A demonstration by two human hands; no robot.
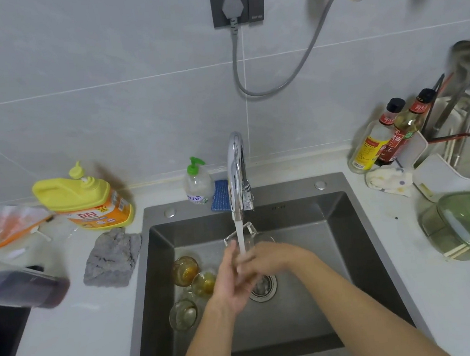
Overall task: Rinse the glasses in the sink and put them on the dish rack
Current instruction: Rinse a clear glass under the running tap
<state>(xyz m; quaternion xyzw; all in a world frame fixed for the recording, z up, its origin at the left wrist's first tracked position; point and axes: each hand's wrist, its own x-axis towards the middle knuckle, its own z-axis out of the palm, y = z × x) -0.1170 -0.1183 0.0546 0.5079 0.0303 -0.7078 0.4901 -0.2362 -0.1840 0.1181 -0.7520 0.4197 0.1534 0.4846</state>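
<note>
Water runs from the chrome faucet [237,174] into the steel sink [336,225]. Both my hands meet under the stream above the drain: my left hand [230,278] points its straight fingers up, and my right hand [267,259] lies across them, blurred. Neither hand visibly holds a glass. A clear glass [251,229] sits just behind my hands, partly hidden by them and the water. Three amber glasses lie at the sink's left: one [185,270] at the back, one [205,284] beside my left hand, one [183,314] nearest me. The white dish rack [440,178] stands on the right counter.
Left counter: yellow detergent jug [83,198], grey cloth [112,258], dark bottle [23,287] lying down. Behind the sink: soap dispenser [197,181] and blue sponge [220,193]. Right: sauce bottles [385,137], a rag [387,181], green lidded container [468,224] with chopsticks.
</note>
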